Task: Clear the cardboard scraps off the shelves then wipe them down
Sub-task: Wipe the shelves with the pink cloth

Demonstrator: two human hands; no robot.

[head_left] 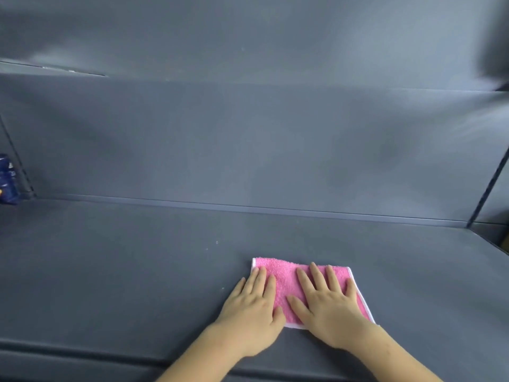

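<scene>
Pressing flat on a pink cloth (pixel 286 285), both hands work the dark grey shelf (pixel 137 271). Left hand (pixel 252 310) lies palm down, fingers straight & close together, fingertips on the cloth's left part, heel of the hand on bare shelf just left of it; it grips nothing. Right hand (pixel 329 307) lies palm down w/ fingers spread & straight, covering the cloth's right half, thumb pointing toward the left hand; also gripping nothing, just pressing. Cloth is folded to a rectangle w/ white edging, sitting under & just ahead of both hands, near the shelf's front edge. A few tiny pale specks (pixel 212 245) lie on the shelf ahead of & to the left of the left hand. Far left of the left hand, at the shelf's back corner, part of a blue package (pixel 7 179) shows, cut off by the frame edge. Grey back panel (pixel 248 147) rises beyond the fingertips.
</scene>
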